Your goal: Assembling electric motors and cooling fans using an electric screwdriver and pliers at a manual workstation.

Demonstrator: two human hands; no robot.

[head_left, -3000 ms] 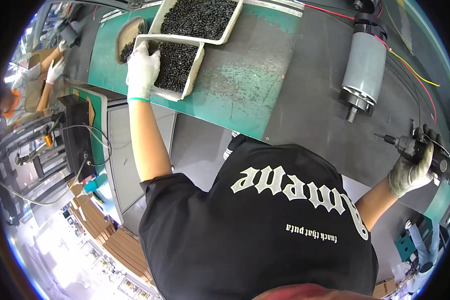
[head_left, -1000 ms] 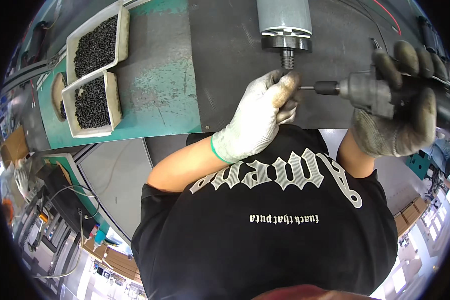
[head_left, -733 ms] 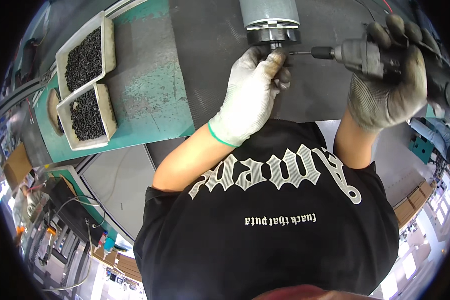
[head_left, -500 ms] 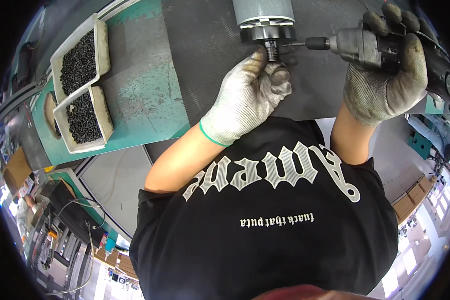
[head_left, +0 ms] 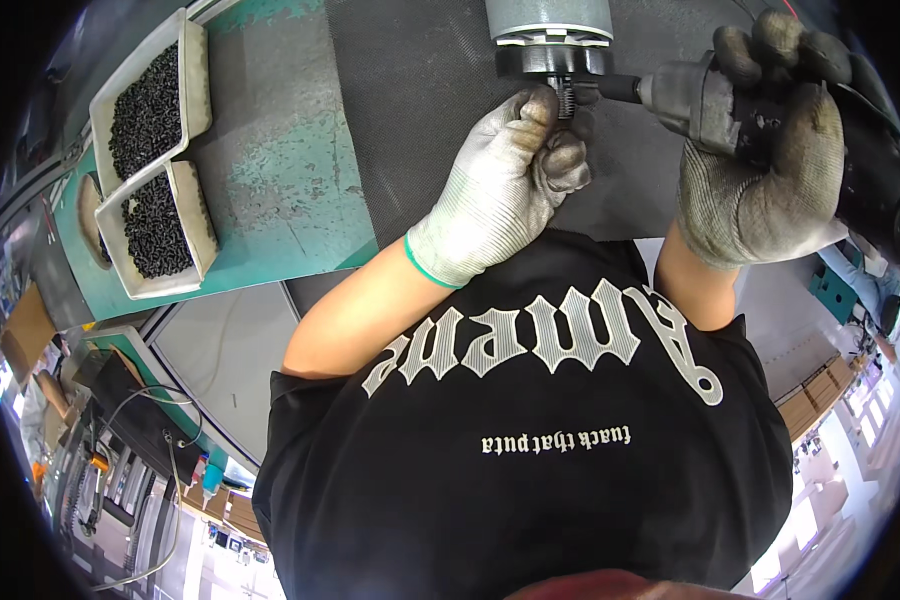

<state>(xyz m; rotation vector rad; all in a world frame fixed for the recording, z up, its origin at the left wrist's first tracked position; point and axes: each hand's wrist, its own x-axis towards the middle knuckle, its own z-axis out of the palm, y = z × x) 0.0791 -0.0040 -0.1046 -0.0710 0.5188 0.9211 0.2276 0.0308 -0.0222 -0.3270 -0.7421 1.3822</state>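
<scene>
A motor with a grey cylindrical housing and a black end lies at the top centre, its ridged shaft pointing toward me. My left hand, in a white glove with dark-stained fingertips, is closed around this shaft, thumb on its left side. Whether small parts also sit in those fingers is hidden. In my right hand, gloved likewise, is a dark power screwdriver, held level with its nose pointing left. The tip of the tool meets the motor's black end beside the shaft; the bit's end is hidden.
Two white bins of small black screws stand on the left of the green-and-grey bench. A round dish sits partly behind them. Under the motor lies a dark mat.
The screwdriver has moved left, bringing its nose up against the motor's black end, and its bit no longer shows. Motor and left hand appear slightly farther right in view.
</scene>
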